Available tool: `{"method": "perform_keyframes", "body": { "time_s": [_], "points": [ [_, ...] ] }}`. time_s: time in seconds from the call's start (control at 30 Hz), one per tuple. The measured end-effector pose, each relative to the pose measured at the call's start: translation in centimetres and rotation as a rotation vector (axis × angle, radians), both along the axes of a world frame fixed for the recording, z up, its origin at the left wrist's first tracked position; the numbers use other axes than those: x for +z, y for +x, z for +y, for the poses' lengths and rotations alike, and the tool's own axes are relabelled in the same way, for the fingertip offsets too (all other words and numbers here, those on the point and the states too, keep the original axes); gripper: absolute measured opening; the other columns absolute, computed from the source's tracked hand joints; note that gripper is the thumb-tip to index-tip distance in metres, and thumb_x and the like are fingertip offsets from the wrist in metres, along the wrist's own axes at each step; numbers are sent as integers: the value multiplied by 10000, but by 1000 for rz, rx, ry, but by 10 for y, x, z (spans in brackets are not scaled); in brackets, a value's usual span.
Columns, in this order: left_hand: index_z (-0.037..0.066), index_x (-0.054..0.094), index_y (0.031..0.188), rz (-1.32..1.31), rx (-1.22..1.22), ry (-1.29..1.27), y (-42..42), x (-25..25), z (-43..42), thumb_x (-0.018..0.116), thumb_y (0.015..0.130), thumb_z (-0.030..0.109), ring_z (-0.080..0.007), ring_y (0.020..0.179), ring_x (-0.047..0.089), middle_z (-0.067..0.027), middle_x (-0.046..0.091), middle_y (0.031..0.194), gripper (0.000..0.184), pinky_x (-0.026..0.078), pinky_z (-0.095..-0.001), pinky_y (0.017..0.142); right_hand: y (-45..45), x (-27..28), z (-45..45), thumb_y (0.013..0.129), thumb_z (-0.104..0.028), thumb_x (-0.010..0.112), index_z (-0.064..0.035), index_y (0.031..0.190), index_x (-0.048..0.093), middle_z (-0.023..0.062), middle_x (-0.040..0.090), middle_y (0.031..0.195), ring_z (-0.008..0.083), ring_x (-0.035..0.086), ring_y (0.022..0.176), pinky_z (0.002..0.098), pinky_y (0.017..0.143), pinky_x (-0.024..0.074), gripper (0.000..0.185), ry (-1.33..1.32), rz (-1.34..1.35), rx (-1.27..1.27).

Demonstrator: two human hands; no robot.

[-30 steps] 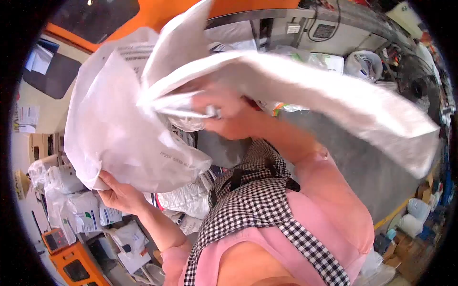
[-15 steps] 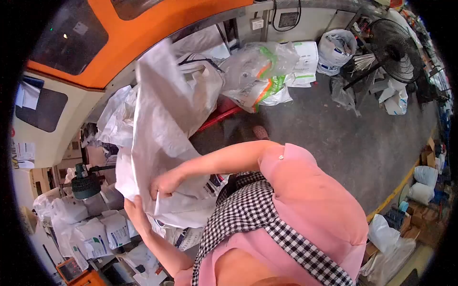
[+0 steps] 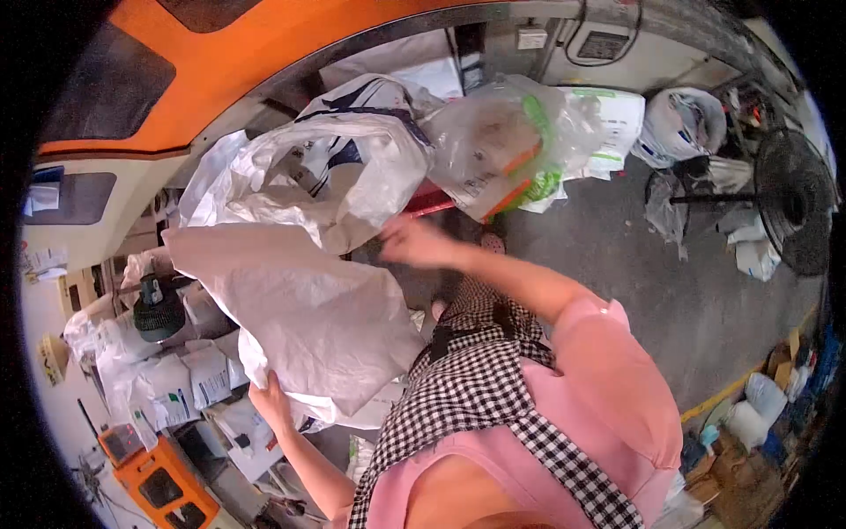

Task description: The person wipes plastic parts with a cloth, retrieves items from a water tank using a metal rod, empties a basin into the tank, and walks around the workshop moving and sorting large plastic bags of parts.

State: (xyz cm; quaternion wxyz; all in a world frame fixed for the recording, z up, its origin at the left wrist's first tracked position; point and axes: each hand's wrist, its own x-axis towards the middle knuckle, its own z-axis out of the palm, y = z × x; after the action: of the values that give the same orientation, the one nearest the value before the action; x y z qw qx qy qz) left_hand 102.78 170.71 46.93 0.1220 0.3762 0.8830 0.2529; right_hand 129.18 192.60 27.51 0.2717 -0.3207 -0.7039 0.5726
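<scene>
In the head view, my left hand [image 3: 271, 404] grips the lower edge of a large white sack [image 3: 308, 322]. The sack hangs loose and creased in front of my checked apron. My right hand [image 3: 416, 242] is smeared by motion, to the right of the sack and apart from its upper edge; its fingers are unclear. Just beyond it stands another white sack [image 3: 388, 172] with dark blue print, its mouth gaping upward. Only part of its inside shows.
A clear plastic bag with green and orange print [image 3: 493, 145] lies behind. A red bar [image 3: 430, 203] runs beneath it. A floor fan [image 3: 793, 201] and a stuffed white bag [image 3: 683, 128] are at right. An orange machine [image 3: 220, 66] borders the left; several filled bags [image 3: 167, 388] lie below it.
The white sack has come down from upright and now lies lower, spread before me. My right hand has left it, moving away and to the right. My left hand keeps its edge.
</scene>
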Motion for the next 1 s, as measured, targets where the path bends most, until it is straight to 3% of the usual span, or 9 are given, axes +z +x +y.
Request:
{"method": "perform_keyframes", "body": {
  "time_s": [0.27, 0.47, 0.57, 0.63, 0.7, 0.8, 0.87, 0.93, 1.0],
  "points": [
    [-100, 531, 878, 170, 252, 2, 20, 14, -4, 534, 799, 112, -216, 692, 499, -136, 577, 769, 226, 394, -344, 646, 205, -138, 157, 682, -526, 563, -93, 1345, 113, 200, 269, 1324, 380, 333, 1167, 491, 987, 206, 911, -545, -958, -1120],
    [-111, 530, 922, 149, 281, -118, 22, 9, 21, 537, 800, 117, -226, 704, 509, -161, 586, 810, 259, 402, -341, 666, 200, -157, 190, 763, -599, 394, -139, 1354, 105, 117, 176, 1387, 351, 207, 1244, 646, 923, 92, 803, -394, -1078, -388],
    [-111, 531, 928, 195, 263, -154, 33, 13, 36, 537, 801, 120, -232, 708, 518, -165, 587, 811, 263, 405, -343, 663, 201, -226, 200, 799, -496, 427, -126, 1342, 184, 147, 161, 1385, 319, 246, 1237, 560, 955, 194, 701, -748, -1026, -740],
    [-106, 533, 932, 207, 245, -153, 28, 13, 27, 541, 801, 133, -256, 722, 538, -176, 592, 825, 273, 410, -346, 667, 203, -224, 179, 800, -420, 469, -89, 1242, 387, 182, 358, 1273, 303, 412, 1114, 464, 883, 352, 558, -289, -735, -940],
    [-105, 533, 934, 208, 190, -170, 19, 13, 26, 544, 799, 136, -258, 730, 541, -177, 594, 833, 276, 411, -345, 671, 212, -246, 185, 790, -374, 497, -74, 1150, 458, 177, 442, 1145, 287, 464, 1001, 425, 806, 390, 470, -441, -447, -953],
    [-105, 533, 934, 212, 184, -189, 14, 10, 30, 548, 798, 138, -254, 736, 542, -172, 596, 840, 280, 410, -343, 676, 228, -244, 235, 722, -204, 559, -147, 1142, 477, 112, 523, 1100, 241, 503, 1004, 393, 863, 357, 432, 285, -1206, -341],
    [-106, 533, 932, 218, 227, -201, 4, 4, 25, 549, 797, 139, -249, 735, 538, -166, 597, 840, 280, 409, -342, 677, 243, -198, 248, 719, -140, 571, -81, 1046, 518, 118, 578, 925, 272, 556, 839, 413, 784, 397, 337, 377, -667, -641],
    [-105, 537, 924, 166, 221, -99, -17, -8, 14, 549, 796, 135, -241, 729, 532, -158, 598, 832, 271, 406, -344, 677, 227, -110, 269, 754, -175, 551, 0, 936, 552, 72, 552, 800, 187, 520, 694, 311, 594, 428, 252, -713, 320, -1245],
    [-104, 541, 913, 186, 207, -65, 9, 4, 35, 545, 798, 128, -239, 722, 528, -160, 600, 832, 259, 405, -342, 678, 241, -36, 249, 759, -162, 547, 1, 934, 551, 84, 563, 820, 196, 536, 712, 314, 617, 443, 239, -676, 407, -1182]
  ]
}}
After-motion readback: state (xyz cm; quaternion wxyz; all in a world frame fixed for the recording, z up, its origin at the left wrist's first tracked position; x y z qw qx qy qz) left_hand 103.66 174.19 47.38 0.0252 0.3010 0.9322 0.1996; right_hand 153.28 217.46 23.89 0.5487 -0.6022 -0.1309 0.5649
